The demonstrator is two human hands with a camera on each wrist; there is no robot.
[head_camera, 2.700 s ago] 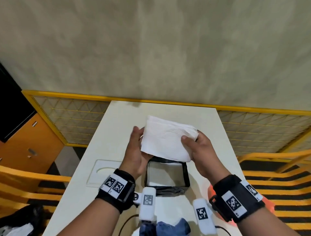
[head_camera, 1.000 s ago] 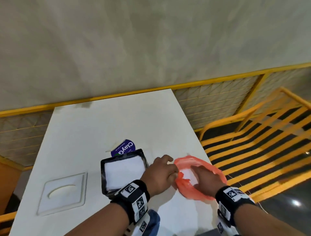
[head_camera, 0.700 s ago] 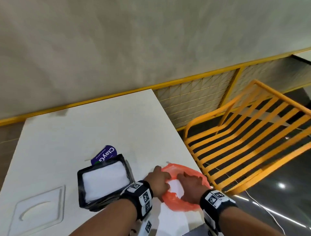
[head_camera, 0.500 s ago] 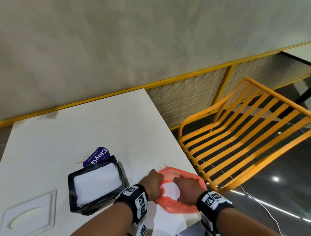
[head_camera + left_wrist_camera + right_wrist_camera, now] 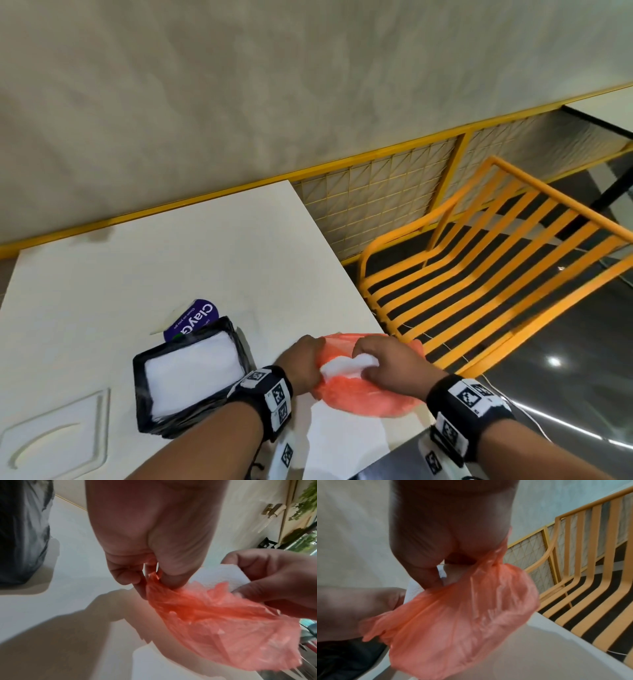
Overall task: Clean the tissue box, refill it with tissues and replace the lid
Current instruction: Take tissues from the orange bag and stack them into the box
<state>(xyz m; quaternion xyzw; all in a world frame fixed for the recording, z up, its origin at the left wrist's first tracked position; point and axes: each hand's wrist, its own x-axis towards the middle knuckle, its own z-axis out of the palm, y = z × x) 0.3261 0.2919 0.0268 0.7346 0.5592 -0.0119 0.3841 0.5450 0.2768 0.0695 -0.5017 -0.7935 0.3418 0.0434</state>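
The black tissue box [image 5: 191, 373] stands open on the white table [image 5: 171, 246], with white tissues up to its rim. Its white lid [image 5: 51, 435] with an oval slot lies flat at the near left. An orange plastic bag [image 5: 363, 394] sits at the table's right edge, and white tissues [image 5: 346, 365] show in its mouth. My left hand [image 5: 313, 356] pinches the bag's left rim [image 5: 152, 577] between thumb and fingers. My right hand [image 5: 368, 356] grips the right rim [image 5: 471, 569], its fingers curled against the tissues [image 5: 414, 591].
A purple round label [image 5: 197, 318] lies behind the box. An orange slatted chair [image 5: 479, 274] stands just past the table's right edge. A yellow mesh rail [image 5: 376, 192] runs along the wall. Dark fabric [image 5: 22, 534] lies at the near edge.
Earlier both hands held a tissue sheet over the box. Now the sheet is gone from my hands and both hold the orange bag's mouth. The view has swung right.
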